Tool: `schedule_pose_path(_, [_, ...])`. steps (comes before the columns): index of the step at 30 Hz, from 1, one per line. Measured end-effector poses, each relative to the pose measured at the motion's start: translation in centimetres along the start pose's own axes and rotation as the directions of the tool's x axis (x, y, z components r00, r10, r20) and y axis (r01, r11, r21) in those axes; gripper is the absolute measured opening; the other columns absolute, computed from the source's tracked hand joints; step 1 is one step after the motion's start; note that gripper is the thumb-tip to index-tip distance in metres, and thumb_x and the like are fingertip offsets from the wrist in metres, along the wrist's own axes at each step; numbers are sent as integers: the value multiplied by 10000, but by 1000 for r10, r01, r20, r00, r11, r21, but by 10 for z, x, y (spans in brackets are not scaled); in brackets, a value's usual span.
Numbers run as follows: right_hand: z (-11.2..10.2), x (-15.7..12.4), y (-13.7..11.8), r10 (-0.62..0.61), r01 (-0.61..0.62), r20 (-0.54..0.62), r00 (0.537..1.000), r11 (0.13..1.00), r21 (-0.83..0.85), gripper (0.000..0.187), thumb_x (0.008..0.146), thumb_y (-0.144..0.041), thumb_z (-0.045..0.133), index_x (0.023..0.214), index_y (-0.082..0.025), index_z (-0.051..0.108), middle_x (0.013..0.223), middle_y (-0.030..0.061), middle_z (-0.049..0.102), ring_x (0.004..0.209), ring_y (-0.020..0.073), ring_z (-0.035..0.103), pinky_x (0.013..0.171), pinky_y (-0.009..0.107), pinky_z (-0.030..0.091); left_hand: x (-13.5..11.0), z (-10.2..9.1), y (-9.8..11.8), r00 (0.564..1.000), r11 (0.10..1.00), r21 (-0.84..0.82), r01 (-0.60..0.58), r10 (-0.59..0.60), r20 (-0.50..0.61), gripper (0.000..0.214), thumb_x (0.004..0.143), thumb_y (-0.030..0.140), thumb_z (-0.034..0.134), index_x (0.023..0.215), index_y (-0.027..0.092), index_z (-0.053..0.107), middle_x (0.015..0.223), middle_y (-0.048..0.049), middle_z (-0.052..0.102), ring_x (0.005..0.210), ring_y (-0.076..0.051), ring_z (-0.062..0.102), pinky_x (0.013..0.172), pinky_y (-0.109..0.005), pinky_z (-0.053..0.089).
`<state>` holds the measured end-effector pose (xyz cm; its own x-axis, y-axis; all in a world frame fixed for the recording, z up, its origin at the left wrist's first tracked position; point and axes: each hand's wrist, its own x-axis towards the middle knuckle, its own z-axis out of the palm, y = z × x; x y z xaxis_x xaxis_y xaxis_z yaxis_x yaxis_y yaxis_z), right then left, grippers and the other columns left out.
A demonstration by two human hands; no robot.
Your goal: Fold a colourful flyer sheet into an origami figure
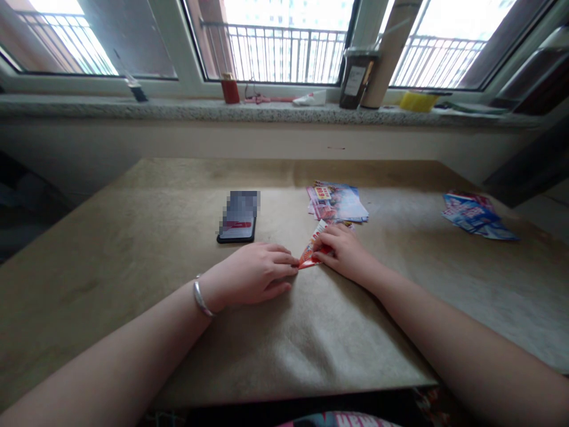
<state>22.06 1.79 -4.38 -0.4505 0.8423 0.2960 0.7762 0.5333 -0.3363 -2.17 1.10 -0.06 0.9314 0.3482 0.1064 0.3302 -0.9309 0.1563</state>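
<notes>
- We see the left hand [253, 276] lying palm down on the table [133, 249], fingers stretched out together. Their tips touch the left point of the folded leaflet [312, 250]. It presses flat and holds nothing.
- The right hand [344, 252] rests on the right part of the folded leaflet with its fingers curled over the paper. We cannot tell whether it pinches the paper or only presses it down.
- The folded leaflet lies flat on the table between the two hands, near the middle of the tabletop, showing as a red and white triangle.
- A silver bracelet [201, 300] sits on the left wrist.
- A phone [237, 222] lies face up just beyond the left hand, apart from it.
- A pile of leaflets [338, 201] lies just behind the right hand, close to the folded leaflet.
- A second pile [475, 216] lies well apart, towards the table's right edge.
- Beyond the table runs a windowsill [178, 110] with a red cup [230, 90] standing on it.
</notes>
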Motion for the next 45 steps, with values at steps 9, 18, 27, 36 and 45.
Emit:
schedule_pose_path(9, [-1,-3,0,-21,21,-17,1000,999,44,152,770,-361,693,790,-215,656,894,47,614,905,210,515,811,329,397,1,2,-2,998,991,-125,48,-53,-40,204,865,224,550,1034,184,658,1131,-55,654,1069,-208,560,943,-353,463])
schedule_pose_path(18, [-1,-1,-2,-31,31,-6,999,1000,6,169,765,-376,698,789,-215,652,875,53,622,875,214,520,776,326,398,0,17,-11,995,991,-126,51,-62,-83,380,887,233,529,1267,224,525,1283,-50,575,1109,-220,515,972,-391,424])
schedule_pose_path(27, [4,2,4,-33,33,-24,999,999,7,181,768,-381,699,775,-209,642,865,46,627,871,211,518,775,329,392,0,15,-7,998,1000,-16,-5,4,-58,402,895,245,515,1296,216,525,1292,-50,576,1100,-239,508,956,-409,439])
schedule_pose_path(36, [4,3,4,-43,44,-45,998,999,31,183,756,-357,717,763,-194,635,845,50,624,849,212,518,753,328,398,1,13,-7,998,998,-57,4,-7,-62,366,898,258,515,1258,211,564,1280,-35,588,1100,-233,513,963,-396,445])
schedule_pose_path(45, [-2,1,8,-263,267,-52,964,938,223,77,775,-255,697,761,-203,642,914,54,635,909,198,548,826,360,432,1,1,-2,999,998,-60,-4,2,-34,234,899,209,498,1059,205,669,1125,-34,661,1015,-203,560,905,-360,467])
